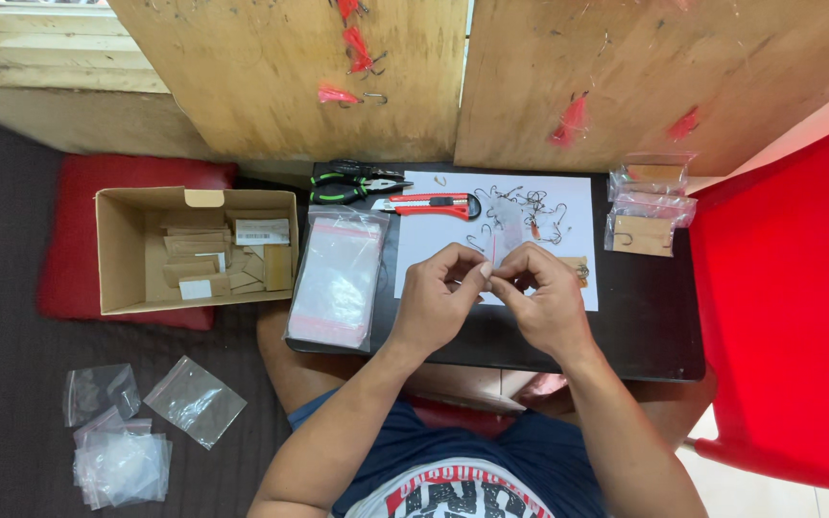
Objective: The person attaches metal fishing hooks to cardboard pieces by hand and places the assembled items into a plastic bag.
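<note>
My left hand (pixel 437 299) and my right hand (pixel 542 295) meet over a white sheet of paper (pixel 424 251) on a black board (pixel 654 326). Both pinch a small clear plastic bag (pixel 497 251) between the fingertips; what is inside it is hidden. Several loose metal fish hooks (pixel 530 206) lie on the paper just beyond my fingers. A small brown card with a hook (pixel 578 271) sits beside my right hand.
A stack of clear zip bags (pixel 338 278) lies left of my hands. A red utility knife (pixel 429 204) and green-handled pliers (pixel 352 184) lie at the board's far edge. Filled bags (pixel 647 206) sit far right. An open cardboard box (pixel 127 251) stands left; loose bags (pixel 131 432) on the floor.
</note>
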